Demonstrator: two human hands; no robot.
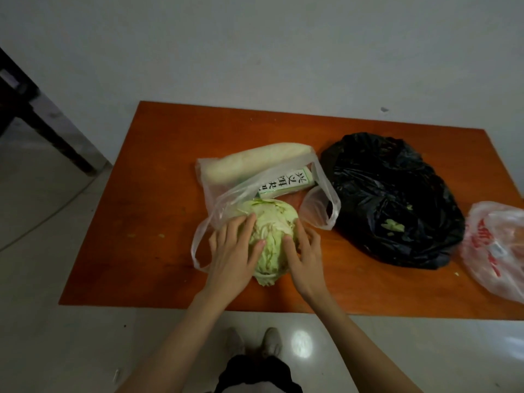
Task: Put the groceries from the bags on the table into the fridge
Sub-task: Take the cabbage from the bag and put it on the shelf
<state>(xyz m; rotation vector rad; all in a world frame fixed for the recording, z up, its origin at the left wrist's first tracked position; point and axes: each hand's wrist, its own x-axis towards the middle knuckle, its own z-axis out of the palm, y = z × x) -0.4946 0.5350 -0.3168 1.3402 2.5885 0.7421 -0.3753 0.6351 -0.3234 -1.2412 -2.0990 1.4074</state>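
A pale green cabbage (270, 236) lies on the orange table (158, 194), half out of a clear plastic bag (224, 199). My left hand (234, 251) cups its left side and my right hand (304, 251) cups its right side, fingers curved around it. Inside the same bag lie a long white radish (255, 160) and a green-and-white printed box (289, 182). A crumpled black bag (391, 199) sits to the right, its contents hidden. At the far right edge lies a translucent bag with red print (496, 251).
The table stands against a white wall (255, 52). A dark door frame (34, 114) runs along the left. Pale tiled floor (42, 222) surrounds the table, and my shoes (255, 341) show below its near edge. Small green scraps (394, 225) lie on the black bag.
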